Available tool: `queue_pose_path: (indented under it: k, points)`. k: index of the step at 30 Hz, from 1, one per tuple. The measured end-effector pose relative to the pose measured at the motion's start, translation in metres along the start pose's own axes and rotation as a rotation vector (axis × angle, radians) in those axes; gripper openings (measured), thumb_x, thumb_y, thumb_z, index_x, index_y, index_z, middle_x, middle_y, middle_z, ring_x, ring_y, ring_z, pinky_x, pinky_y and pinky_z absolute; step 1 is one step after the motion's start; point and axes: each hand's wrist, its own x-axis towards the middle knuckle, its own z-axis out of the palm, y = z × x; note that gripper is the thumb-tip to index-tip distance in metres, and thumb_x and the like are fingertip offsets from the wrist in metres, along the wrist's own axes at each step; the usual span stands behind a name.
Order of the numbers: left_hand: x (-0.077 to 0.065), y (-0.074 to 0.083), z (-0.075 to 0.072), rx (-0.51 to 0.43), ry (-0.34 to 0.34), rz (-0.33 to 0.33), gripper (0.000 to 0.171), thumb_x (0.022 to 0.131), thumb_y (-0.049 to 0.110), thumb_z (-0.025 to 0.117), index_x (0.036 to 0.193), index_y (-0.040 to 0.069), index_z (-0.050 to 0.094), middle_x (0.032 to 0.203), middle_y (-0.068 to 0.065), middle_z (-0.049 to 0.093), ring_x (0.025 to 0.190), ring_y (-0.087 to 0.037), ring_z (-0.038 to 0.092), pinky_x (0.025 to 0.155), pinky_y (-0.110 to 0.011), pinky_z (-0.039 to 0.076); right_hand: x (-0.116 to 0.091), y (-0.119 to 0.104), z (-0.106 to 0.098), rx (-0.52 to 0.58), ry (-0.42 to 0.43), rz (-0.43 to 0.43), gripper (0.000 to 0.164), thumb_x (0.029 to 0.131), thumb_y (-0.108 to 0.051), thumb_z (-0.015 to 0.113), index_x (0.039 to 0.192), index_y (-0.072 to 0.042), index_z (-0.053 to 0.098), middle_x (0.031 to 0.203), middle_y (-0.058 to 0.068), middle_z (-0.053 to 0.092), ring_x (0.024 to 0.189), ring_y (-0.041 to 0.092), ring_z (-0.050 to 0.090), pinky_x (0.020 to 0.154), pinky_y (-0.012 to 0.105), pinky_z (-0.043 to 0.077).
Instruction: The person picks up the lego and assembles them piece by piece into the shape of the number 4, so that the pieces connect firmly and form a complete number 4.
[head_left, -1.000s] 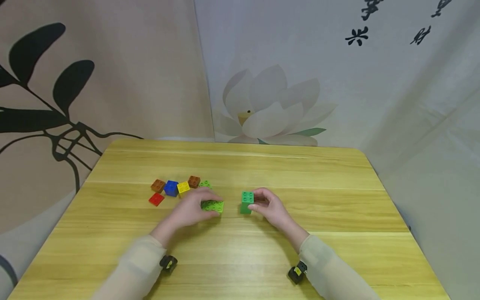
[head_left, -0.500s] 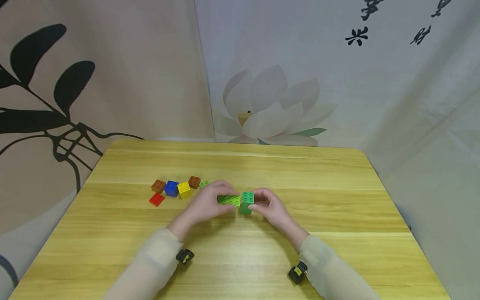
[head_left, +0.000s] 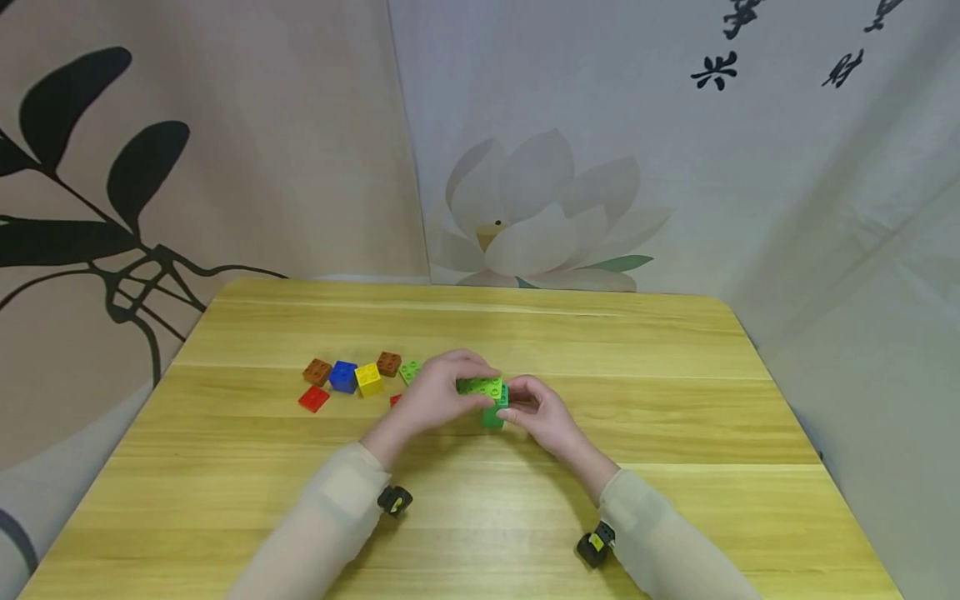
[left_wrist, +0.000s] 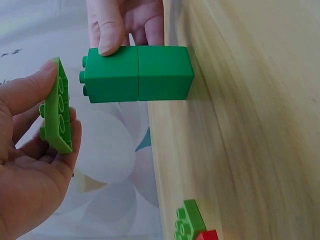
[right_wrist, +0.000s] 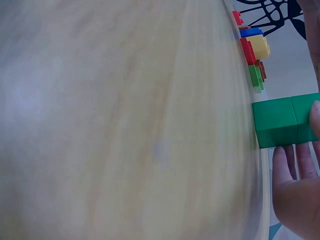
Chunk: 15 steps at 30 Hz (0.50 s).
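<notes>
My left hand [head_left: 442,392] pinches a flat light-green building brick [left_wrist: 61,107] by its edges, thumb on one side and fingers on the other. In the left wrist view its hollow underside faces the studs of a dark-green stack [left_wrist: 140,75], with a small gap between them. That stack, two bricks joined one on the other, stands upright on the table. My right hand [head_left: 546,418] holds it from the right, the thumb [left_wrist: 111,35] on its upper brick. In the head view the light-green brick overlaps the stack's top.
Left of the hands lie loose bricks: a blue one [head_left: 343,377], a yellow one [head_left: 369,380], two brown ones [head_left: 317,372], a red one [head_left: 313,399] and a light-green one [head_left: 409,371]. Another red brick [head_left: 394,401] is partly hidden by the left arm. A printed cloth [head_left: 555,167] hangs behind the table.
My left hand has carried the light-green brick rightward and up, from beside the dark-green stack to over its top. My right hand and the stack have stayed put.
</notes>
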Motion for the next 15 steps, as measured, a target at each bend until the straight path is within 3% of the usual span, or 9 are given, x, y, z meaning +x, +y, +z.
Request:
queue_pose_path:
  k: [9,15]
  points:
    - [0.007,0.006,0.004,0.022,-0.025,-0.011,0.032,0.082,0.010,0.082,0.113,0.008,0.075,0.108,-0.004,0.068,0.101,-0.020,0.062,0.089,-0.037,0.053,-0.011,-0.030,0.002,-0.005,-0.019,-0.010,0.032,0.089,0.005,0.069,0.118,0.010,0.056,0.119,0.022,0.060,0.115,0.039,0.055,0.101,0.044,0.047]
    - [0.010,0.007,0.007,0.047,-0.050,-0.038,0.032,0.082,0.011,0.082,0.114,0.008,0.075,0.107,-0.003,0.068,0.100,-0.020,0.062,0.089,-0.037,0.053,-0.011,-0.031,0.003,0.004,-0.019,-0.018,0.032,0.088,0.006,0.070,0.117,0.010,0.057,0.119,0.024,0.060,0.115,0.040,0.056,0.101,0.044,0.047]
